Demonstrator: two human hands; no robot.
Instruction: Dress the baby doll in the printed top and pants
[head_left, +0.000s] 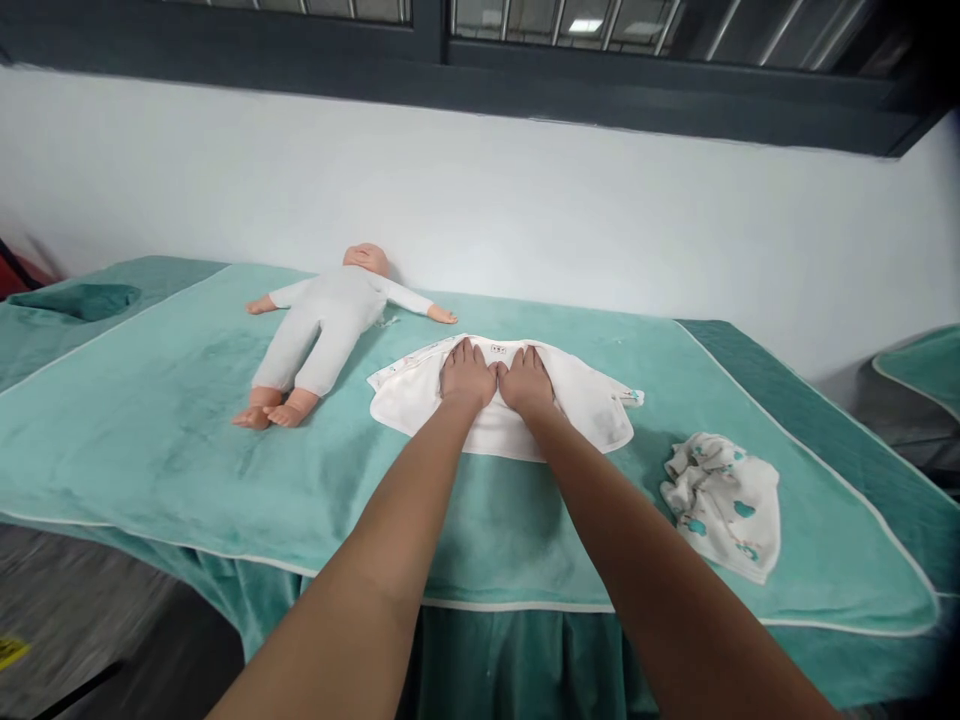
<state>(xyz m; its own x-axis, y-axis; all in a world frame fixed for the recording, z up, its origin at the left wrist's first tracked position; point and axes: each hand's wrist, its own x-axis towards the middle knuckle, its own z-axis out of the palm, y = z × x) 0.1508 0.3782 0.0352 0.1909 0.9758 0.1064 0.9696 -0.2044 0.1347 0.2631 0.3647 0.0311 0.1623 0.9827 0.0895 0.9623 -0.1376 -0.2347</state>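
Observation:
A small white baby garment lies spread flat on the teal blanket that covers the table. My left hand and my right hand rest side by side on its middle, palms down, fingers stretched out flat toward the wall, thumbs touching. Neither hand holds anything. A baby doll in a pale grey bodysuit lies on its back to the left of the garment, arms spread, head toward the wall.
A crumpled white cloth with teal prints lies on the blanket to the right. A white wall stands close behind the table. Another teal-covered surface shows at the far right, and a folded teal cloth at the far left.

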